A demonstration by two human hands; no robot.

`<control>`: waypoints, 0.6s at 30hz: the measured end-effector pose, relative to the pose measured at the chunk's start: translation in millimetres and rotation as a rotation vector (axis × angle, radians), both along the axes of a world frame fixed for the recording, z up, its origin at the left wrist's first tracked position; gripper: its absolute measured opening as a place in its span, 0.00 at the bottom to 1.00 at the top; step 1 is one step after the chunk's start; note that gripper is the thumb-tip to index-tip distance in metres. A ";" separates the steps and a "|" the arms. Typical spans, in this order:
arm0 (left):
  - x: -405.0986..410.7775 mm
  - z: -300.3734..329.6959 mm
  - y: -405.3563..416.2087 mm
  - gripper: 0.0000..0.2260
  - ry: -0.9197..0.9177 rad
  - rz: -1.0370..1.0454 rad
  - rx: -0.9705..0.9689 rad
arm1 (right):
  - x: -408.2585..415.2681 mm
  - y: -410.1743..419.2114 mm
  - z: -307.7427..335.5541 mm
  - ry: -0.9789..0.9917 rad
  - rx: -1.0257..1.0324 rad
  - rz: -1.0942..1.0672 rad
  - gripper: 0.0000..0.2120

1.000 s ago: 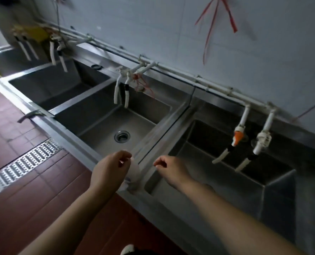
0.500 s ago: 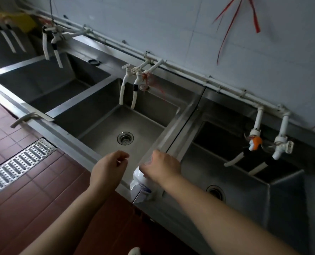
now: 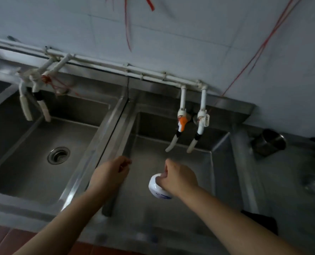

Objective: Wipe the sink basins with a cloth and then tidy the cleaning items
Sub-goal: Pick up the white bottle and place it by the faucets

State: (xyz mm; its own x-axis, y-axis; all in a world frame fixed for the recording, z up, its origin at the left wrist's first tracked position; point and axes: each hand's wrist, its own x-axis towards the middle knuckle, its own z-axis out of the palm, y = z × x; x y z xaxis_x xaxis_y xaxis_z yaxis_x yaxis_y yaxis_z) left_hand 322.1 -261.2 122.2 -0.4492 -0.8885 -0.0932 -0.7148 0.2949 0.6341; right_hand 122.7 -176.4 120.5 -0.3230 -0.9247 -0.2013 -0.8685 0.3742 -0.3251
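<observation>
Right hand (image 3: pixel 178 178) is wrapped around a white bottle (image 3: pixel 157 187), holding it up over the right sink basin (image 3: pixel 171 214). Left hand (image 3: pixel 109 173) is loosely curled with nothing in it, hovering just off the divider (image 3: pixel 105 144) between the two basins.

Steel cup (image 3: pixel 269 142) on counter (image 3: pixel 289 181), red strings (image 3: pixel 259 48) on tiled wall (image 3: pixel 180 39)
</observation>
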 end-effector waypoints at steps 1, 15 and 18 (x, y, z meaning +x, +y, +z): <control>-20.9 -1.4 1.9 0.07 -0.007 -0.015 -0.005 | -23.0 6.9 -1.5 0.026 0.002 -0.011 0.13; -236.7 8.1 17.8 0.08 -0.044 -0.190 -0.012 | -314.0 -1.5 15.0 0.199 -0.003 -0.191 0.13; -257.0 13.6 13.5 0.09 -0.044 -0.204 -0.039 | -355.2 -25.1 23.1 0.209 -0.020 -0.210 0.13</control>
State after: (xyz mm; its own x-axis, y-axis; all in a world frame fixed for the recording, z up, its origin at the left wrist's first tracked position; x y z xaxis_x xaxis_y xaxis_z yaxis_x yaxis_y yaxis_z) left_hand 65.1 -247.7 135.9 -0.6168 -0.7827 -0.0837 -0.6641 0.4604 0.5890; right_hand -232.5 -201.4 143.6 -0.5401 -0.8365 -0.0928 -0.8217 0.5480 -0.1568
